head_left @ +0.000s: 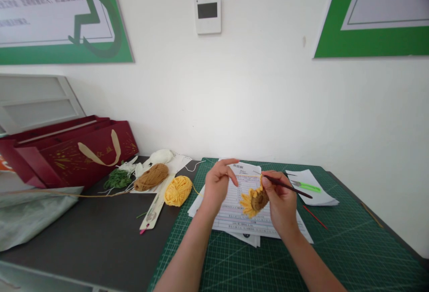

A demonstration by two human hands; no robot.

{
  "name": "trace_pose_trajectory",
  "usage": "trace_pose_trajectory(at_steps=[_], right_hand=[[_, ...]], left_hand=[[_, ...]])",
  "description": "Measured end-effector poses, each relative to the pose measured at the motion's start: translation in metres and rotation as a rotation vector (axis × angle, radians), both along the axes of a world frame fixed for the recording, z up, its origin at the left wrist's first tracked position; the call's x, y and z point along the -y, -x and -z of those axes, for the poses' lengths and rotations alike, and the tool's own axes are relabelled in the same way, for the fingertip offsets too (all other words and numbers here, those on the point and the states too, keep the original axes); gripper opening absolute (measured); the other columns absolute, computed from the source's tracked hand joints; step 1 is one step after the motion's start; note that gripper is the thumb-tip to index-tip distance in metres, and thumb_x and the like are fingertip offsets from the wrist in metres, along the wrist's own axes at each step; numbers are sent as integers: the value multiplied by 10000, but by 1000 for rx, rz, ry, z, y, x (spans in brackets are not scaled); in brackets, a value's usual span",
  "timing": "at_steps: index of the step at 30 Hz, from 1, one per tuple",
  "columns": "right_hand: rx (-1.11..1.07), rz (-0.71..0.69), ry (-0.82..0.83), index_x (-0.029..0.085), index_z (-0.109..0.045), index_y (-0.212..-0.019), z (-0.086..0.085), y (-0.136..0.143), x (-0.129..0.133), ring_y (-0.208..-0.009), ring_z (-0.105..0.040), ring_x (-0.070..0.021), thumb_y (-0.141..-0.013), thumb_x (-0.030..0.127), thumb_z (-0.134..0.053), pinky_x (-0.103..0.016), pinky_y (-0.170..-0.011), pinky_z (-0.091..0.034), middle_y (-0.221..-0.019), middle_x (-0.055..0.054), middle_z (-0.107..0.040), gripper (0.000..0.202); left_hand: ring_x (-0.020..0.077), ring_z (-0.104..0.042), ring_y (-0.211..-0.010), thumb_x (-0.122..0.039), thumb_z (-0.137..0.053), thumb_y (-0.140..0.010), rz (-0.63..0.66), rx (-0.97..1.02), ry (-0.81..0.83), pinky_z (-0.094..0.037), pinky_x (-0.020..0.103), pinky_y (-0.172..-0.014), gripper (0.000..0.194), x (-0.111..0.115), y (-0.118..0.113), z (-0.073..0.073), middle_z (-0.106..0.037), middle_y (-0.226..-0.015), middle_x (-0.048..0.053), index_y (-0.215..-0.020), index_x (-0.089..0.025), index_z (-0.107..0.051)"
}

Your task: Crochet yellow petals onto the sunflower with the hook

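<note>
And here's the crocheted flower, yellow petals round a brown centre, up above the printed sheets! The right hand has it pinched, along with a dark-handled crochet hook. Over at the left hand: fingers half curled, apart from the flower; whether they hold the yarn, I can't tell. This looks a light, soft, grippy piece, hardly breakable, though loops could pull loose. Best hold? The denser brown centre, surely, sparing those floppy petals, with the stiff hook taken by its handle!
</note>
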State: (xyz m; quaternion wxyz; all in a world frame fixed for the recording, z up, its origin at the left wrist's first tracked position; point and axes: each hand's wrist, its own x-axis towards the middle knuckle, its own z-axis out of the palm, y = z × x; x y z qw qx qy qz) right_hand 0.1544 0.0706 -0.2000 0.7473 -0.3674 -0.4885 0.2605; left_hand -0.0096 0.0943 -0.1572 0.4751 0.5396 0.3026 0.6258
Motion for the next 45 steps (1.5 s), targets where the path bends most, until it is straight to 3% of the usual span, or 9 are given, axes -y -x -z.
trace_pose_trajectory(at_steps=[2, 5, 8, 13, 19, 26, 37, 42, 45], right_hand=[[4, 41, -9, 264, -723, -896, -1, 1, 2, -882, -616, -207, -855, 371, -749, -360, -816, -496, -897, -29, -665, 117], [11, 100, -11, 247, -722, -895, -2, 3, 4, -893, -616, -210, -857, 375, -744, -356, -824, -495, -911, -38, -666, 135], [0, 163, -1, 231, -709, -920, -1, 5, 3, -874, -620, -209, -864, 387, -730, -355, -809, -499, -919, -41, -670, 168], [-32, 223, 16, 208, -696, -935, 1, 8, 0, -873, -636, -213, -860, 415, -726, -372, -816, -510, -930, -44, -675, 221], [-104, 239, 49, 200, -692, -959, 3, 7, -2, -887, -656, -217, -863, 426, -723, -380, -819, -519, -947, -53, -685, 248], [-162, 174, 61, 207, -694, -950, 3, 13, -1, -873, -645, -203, -853, 421, -740, -368, -827, -511, -941, -42, -685, 239], [-204, -244, 111, 257, -701, -875, -8, 1, 4, -759, -611, -158, -883, 460, -703, -297, -708, -511, -858, -1, -650, 204], [-187, -335, 113, 264, -715, -864, -13, -5, 7, -703, -582, -137, -893, 463, -695, -258, -646, -487, -815, 5, -646, 201], [-152, -366, 95, 263, -722, -852, -17, -8, 7, -809, -630, -154, -865, 455, -733, -270, -742, -513, -871, -7, -685, 192]], left_hand=[[297, -633, -1115, -18, -614, -657, 23, -139, 4, -317, 517, -1185, 258, 2, -8, 5, -774, -946, 65, -525, -229, -680], [281, -685, -903, -179, -629, -821, 96, -253, 21, -489, 511, -997, 167, 6, -20, 11, -767, -823, 73, -839, -203, -793], [275, -679, -979, -364, -582, -926, 93, -270, -11, -525, 454, -932, 346, 9, -30, 15, -749, -1008, 116, -1181, -165, -706], [294, -535, -1243, -278, -842, -702, 14, -280, -126, -371, 468, -1130, 830, 15, -37, 17, -584, -1348, 141, -1448, -200, -489], [214, -667, -923, -50, -774, -672, 102, -259, -50, -517, 371, -882, 933, 20, -43, 15, -707, -1014, 47, -1516, -198, -403], [135, -597, -723, -112, -821, -687, 72, -132, 73, -485, 266, -698, 907, 22, -51, 19, -636, -839, -27, -1493, -178, -411], [117, -608, -672, -126, -927, -567, 346, 129, 202, -508, 256, -668, 981, 20, -26, 1, -657, -806, -40, -1436, -177, -475], [119, -623, -684, -57, -922, -554, 464, 144, 222, -521, 253, -682, 1025, 18, -18, -2, -682, -791, -36, -1465, -196, -474], [117, -627, -696, -20, -913, -557, 519, 133, 217, -517, 238, -676, 1042, 18, -14, -4, -703, -789, -25, -1482, -203, -467]])
